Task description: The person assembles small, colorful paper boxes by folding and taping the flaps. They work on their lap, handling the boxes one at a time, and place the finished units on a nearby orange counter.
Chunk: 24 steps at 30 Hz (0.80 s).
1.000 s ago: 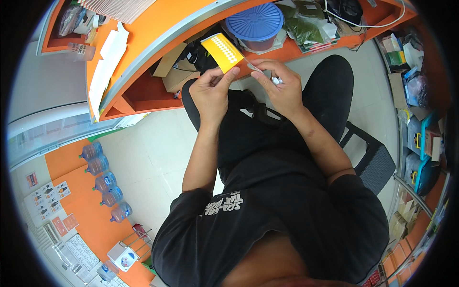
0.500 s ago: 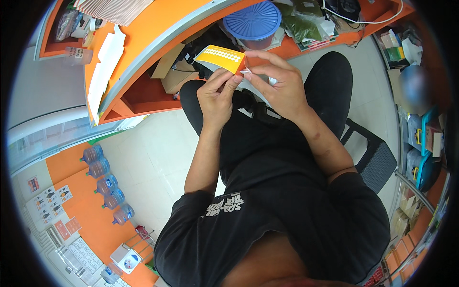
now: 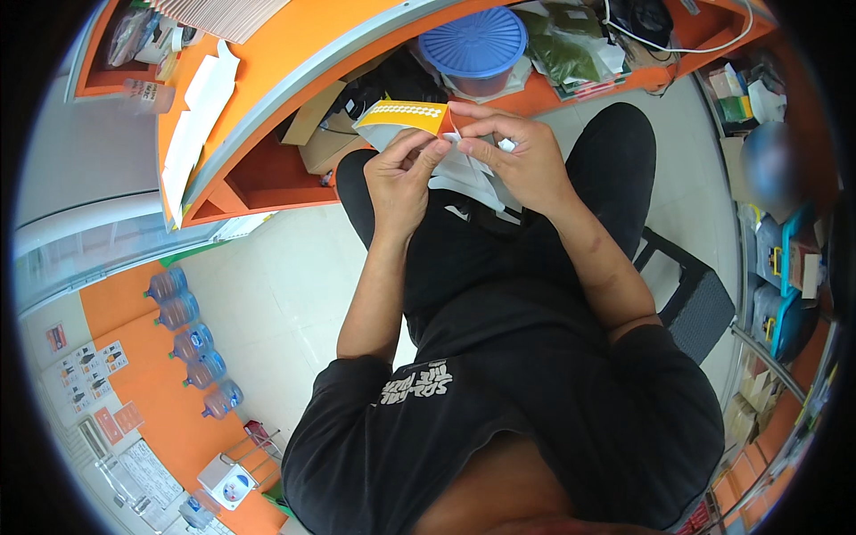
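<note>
Pale tiled floor [image 3: 294,294] underfoot, evenly lit. An orange table [image 3: 294,62] with a grey edge curves overhead, open shelves beneath it holding cardboard boxes [image 3: 316,125] and a blue lidded tub [image 3: 473,45]. Along the orange wall [image 3: 116,312] stands a row of water bottles [image 3: 192,339]. A black stool [image 3: 695,294] at right, beside what looks like cluttered shelving [image 3: 776,267].

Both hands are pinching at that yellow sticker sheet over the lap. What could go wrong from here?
1. The yellow sticker sheet is held only by fingertip grip of the left hand and right hand; it may bend or slip.
2. White paper strips hang loose beneath the hands over the lap; they could drop to the floor.
3. A tiny piece pinched between the fingertips could stick to skin or be lost.
</note>
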Motion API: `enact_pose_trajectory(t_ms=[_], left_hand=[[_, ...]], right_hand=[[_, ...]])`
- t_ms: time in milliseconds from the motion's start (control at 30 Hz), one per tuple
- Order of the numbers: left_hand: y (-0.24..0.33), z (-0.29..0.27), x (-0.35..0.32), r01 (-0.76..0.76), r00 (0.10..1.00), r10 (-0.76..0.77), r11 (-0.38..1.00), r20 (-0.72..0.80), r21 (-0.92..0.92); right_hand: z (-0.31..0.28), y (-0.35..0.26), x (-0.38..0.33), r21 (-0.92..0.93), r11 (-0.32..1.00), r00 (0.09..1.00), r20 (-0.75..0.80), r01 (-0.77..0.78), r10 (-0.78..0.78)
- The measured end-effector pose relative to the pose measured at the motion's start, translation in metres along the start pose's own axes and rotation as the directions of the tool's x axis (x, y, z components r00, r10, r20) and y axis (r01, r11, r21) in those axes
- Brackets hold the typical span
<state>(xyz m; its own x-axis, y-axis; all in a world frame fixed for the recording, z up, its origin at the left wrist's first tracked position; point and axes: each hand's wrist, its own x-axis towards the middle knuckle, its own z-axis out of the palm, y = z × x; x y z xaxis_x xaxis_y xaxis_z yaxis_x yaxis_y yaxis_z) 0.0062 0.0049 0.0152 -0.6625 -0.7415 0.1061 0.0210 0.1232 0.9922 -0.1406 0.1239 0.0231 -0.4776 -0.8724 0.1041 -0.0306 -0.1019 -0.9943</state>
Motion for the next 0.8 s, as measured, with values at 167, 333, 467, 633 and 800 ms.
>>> enact_pose_trajectory(t_ms=[167, 333, 467, 633, 800], left_hand=[[-0.001, 0.008, -0.002, -0.047, 0.998, 0.038, 0.981, -0.051, -0.189], [-0.004, 0.022, 0.001, -0.07, 0.955, 0.08, 0.997, -0.285, 0.044], [-0.004, 0.029, 0.002, 0.03, 0.927, -0.012, 0.999, -0.374, 0.041], [-0.003, 0.025, 0.013, 0.124, 0.982, -0.13, 0.991, -0.136, -0.052], [-0.011, 0.018, 0.01, -0.122, 0.956, -0.032, 0.859, 0.291, 0.497]], right_hand=[[0.013, 0.012, -0.004, -0.171, 0.953, 0.967, -0.007, 0.251, -0.256], [0.019, 0.022, -0.001, -0.438, 0.852, 0.945, -0.016, 0.287, -0.326], [0.019, 0.034, -0.001, -0.683, 0.724, 0.978, -0.067, 0.099, -0.197], [0.014, 0.056, 0.002, -0.512, 0.859, 0.985, -0.14, 0.014, -0.099], [0.002, 0.071, 0.01, 0.215, 0.934, 0.905, -0.26, -0.286, 0.337]])
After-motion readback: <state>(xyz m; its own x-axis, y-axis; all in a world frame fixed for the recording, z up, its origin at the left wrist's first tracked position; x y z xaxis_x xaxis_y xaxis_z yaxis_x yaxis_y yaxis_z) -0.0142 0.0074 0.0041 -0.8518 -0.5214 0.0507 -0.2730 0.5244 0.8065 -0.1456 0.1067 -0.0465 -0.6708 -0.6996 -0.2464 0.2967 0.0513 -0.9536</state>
